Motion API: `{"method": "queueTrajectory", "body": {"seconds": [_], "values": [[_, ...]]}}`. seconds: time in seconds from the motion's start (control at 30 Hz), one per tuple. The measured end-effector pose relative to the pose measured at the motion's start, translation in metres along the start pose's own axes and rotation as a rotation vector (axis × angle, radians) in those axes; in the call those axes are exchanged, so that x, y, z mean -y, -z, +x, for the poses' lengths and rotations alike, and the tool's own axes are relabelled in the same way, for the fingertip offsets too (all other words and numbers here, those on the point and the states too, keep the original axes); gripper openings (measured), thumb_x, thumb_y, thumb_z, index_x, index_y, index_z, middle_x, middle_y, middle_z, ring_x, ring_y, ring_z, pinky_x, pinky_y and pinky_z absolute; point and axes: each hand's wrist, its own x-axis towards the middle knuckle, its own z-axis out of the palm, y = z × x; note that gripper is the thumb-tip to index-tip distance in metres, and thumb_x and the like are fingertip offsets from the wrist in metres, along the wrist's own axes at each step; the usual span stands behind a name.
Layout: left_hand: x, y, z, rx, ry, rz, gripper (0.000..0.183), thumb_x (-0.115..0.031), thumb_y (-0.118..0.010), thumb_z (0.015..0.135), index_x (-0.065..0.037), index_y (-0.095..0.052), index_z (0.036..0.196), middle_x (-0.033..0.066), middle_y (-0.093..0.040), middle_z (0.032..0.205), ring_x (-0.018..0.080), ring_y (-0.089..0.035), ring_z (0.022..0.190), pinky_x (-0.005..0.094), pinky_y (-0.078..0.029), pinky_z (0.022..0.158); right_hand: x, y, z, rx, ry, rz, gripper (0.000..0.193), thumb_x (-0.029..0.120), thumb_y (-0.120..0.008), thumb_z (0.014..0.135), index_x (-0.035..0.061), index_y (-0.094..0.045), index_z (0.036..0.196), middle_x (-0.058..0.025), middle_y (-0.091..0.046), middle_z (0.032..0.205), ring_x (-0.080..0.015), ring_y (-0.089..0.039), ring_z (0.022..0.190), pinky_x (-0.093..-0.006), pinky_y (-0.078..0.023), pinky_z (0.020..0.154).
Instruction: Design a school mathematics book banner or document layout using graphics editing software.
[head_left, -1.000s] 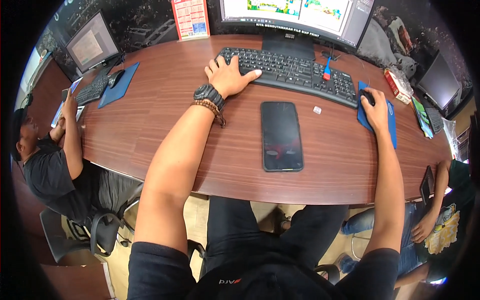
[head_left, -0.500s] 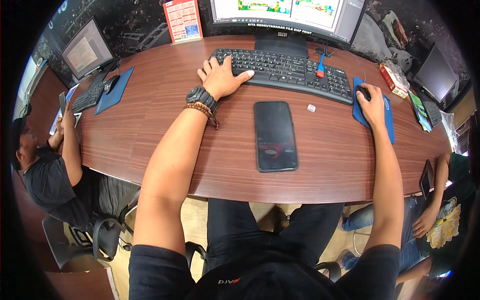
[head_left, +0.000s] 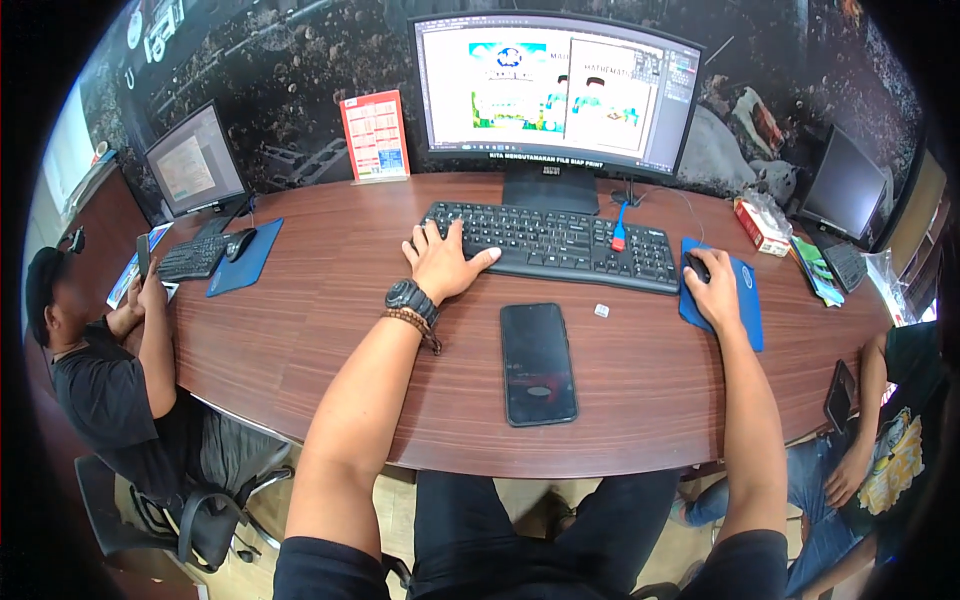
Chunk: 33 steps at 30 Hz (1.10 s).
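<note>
My left hand (head_left: 441,262) rests over the left end of a black keyboard (head_left: 560,242), its fingers spread on the keys and its thumb stretched out along the near edge. A black watch (head_left: 412,299) and bead bracelets circle that wrist. My right hand (head_left: 718,298) curls over a black mouse (head_left: 696,268) on a blue mouse pad (head_left: 746,325), covering much of the mouse. Behind the keyboard stands a lit monitor (head_left: 505,100) with colourful page layouts. A black smartphone (head_left: 538,365) lies face up between my forearms.
A small white piece (head_left: 602,311) lies near the phone. A red-tipped blue cable (head_left: 618,238) crosses the keyboard. A red desk calendar (head_left: 376,138) stands left of the monitor, a red and white box (head_left: 762,228) to the right. One person (head_left: 105,380) sits at left, another (head_left: 865,450) at right.
The view has tilted up, so more of the monitor shows and the desk sits lower. Both hands keep their places on the keyboard and mouse.
</note>
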Motion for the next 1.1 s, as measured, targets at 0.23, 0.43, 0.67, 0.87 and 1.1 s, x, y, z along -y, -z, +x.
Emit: {"method": "queueTrajectory", "body": {"seconds": [0.23, 0.43, 0.67, 0.87, 1.1], "values": [[-0.0026, 0.0004, 0.0008, 0.025, 0.015, -0.006, 0.098, -0.073, -0.060, 0.083, -0.005, -0.040, 0.150, 0.0354, -0.028, 0.152, 0.0511, -0.017, 0.145, 0.0687, -0.011, 0.113, 0.0078, 0.0026, 0.0016, 0.052, 0.009, 0.041, 0.038, 0.021, -0.071, 0.085, 0.0034, -0.066, 0.119, -0.0197, -0.058, 0.122, -0.0379, -0.059, 0.113, -0.0425, -0.047, 0.098], [-0.0018, 0.0008, 0.0004, 0.012, 0.007, -0.005, 0.099, -0.074, -0.059, 0.083, -0.004, -0.040, 0.150, 0.0376, -0.028, 0.151, 0.0537, -0.018, 0.144, 0.0679, -0.011, 0.113, 0.0101, 0.0008, 0.0018, 0.059, 0.001, 0.016, 0.040, 0.021, -0.071, 0.087, 0.0033, -0.065, 0.121, -0.0196, -0.058, 0.124, -0.0378, -0.058, 0.114, -0.0423, -0.047, 0.099], [-0.0031, 0.0014, -0.0008, 0.031, 0.022, 0.027, 0.095, -0.073, -0.056, 0.085, -0.006, -0.041, 0.150, 0.0341, -0.030, 0.152, 0.0515, -0.019, 0.144, 0.0648, -0.012, 0.114, 0.0055, 0.0005, 0.0011, 0.060, 0.008, -0.006, 0.039, 0.021, -0.070, 0.088, 0.0040, -0.065, 0.122, -0.0194, -0.057, 0.126, -0.0384, -0.057, 0.116, -0.0428, -0.047, 0.099], [0.0014, -0.0029, 0.0013, 0.000, -0.008, 0.000, 0.097, -0.075, -0.057, 0.083, -0.005, -0.042, 0.149, 0.0366, -0.031, 0.150, 0.0525, -0.020, 0.142, 0.0671, -0.012, 0.112, 0.0051, 0.0015, 0.0024, 0.060, 0.008, 0.021, 0.036, 0.021, -0.070, 0.087, 0.0047, -0.067, 0.119, -0.0191, -0.058, 0.124, -0.0385, -0.058, 0.115, -0.0429, -0.047, 0.099], [0.0019, -0.0045, 0.0013, 0.004, 0.006, 0.000, 0.097, -0.075, -0.057, 0.083, -0.005, -0.041, 0.149, 0.0360, -0.030, 0.151, 0.0532, -0.019, 0.143, 0.0687, -0.011, 0.112, 0.0076, 0.0016, 0.0024, 0.080, 0.000, 0.026, 0.036, 0.020, -0.070, 0.085, 0.0044, -0.068, 0.117, -0.0190, -0.059, 0.123, -0.0382, -0.058, 0.114, -0.0429, -0.047, 0.098]]}}
